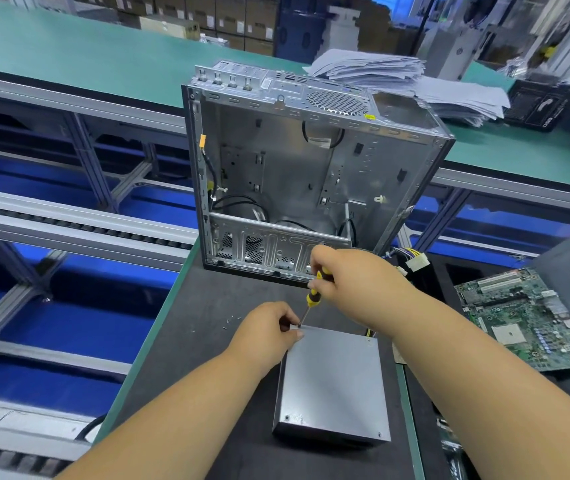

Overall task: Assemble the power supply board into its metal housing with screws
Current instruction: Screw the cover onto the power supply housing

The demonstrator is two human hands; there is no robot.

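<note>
— Where's the housing [333, 382]?
— Under both hands. Left hand [265, 332] pinches its far corner.
— And the right hand [349, 275]?
— Clamped on the screwdriver [312, 296] — tip at that corner, beside the left fingers.

Black mat [207, 341]: housing [332, 386], chassis [294, 168], screws [231, 322].

Both hands [269, 327] [345, 271] forward, fingers curled.
</note>
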